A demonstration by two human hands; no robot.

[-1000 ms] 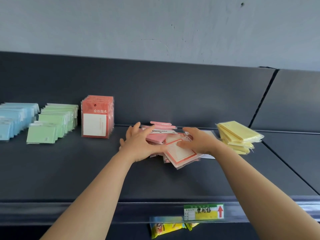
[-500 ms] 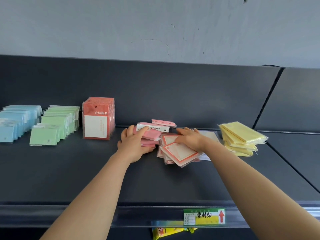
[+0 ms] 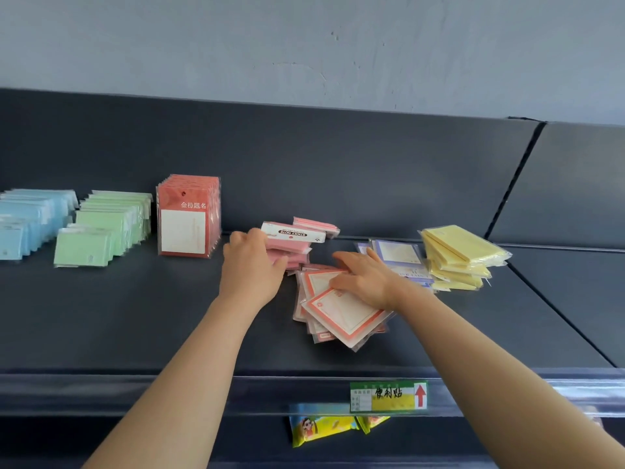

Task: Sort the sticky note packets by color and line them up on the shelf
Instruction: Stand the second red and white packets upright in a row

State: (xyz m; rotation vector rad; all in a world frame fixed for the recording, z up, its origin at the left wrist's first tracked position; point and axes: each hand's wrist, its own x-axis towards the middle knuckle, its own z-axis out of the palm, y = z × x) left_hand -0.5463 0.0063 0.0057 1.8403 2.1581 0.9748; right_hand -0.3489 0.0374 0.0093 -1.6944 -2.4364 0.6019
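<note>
— Pink packets (image 3: 287, 247) in the middle of the shelf (image 3: 135, 316): why is the left hand (image 3: 252, 269) curled round them?
— Probably to separate colours. The right hand (image 3: 362, 279) presses flat, fingers straight, on the orange-bordered packets (image 3: 341, 314), steadying them.

The single head-worn wide-angle camera looks forward and slightly down from close in front of the shelf (image 3: 135, 316), taking in the price label (image 3: 389, 396) below and the wall (image 3: 304, 45) above.
</note>
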